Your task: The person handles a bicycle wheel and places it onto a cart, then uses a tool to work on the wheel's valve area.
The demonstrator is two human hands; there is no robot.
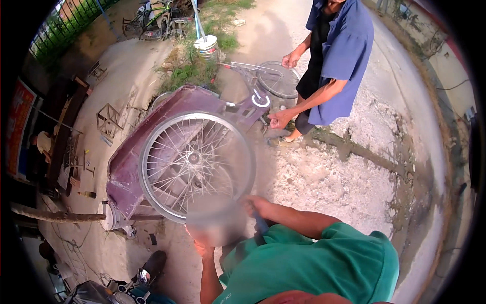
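Wearing lettered green shirt (324, 258), hands (256, 204) near wheel (193, 158)

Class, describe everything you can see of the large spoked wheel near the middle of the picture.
The wheel is round, with a grey outer ring, many thin, pale spokes and a small central hub that look metal. Its spoked face is toward the camera, overlapping the maroon cart body in view. Blur obscures its lower right; the left hand and right hand are near its lower edge, but contact cannot be made out.
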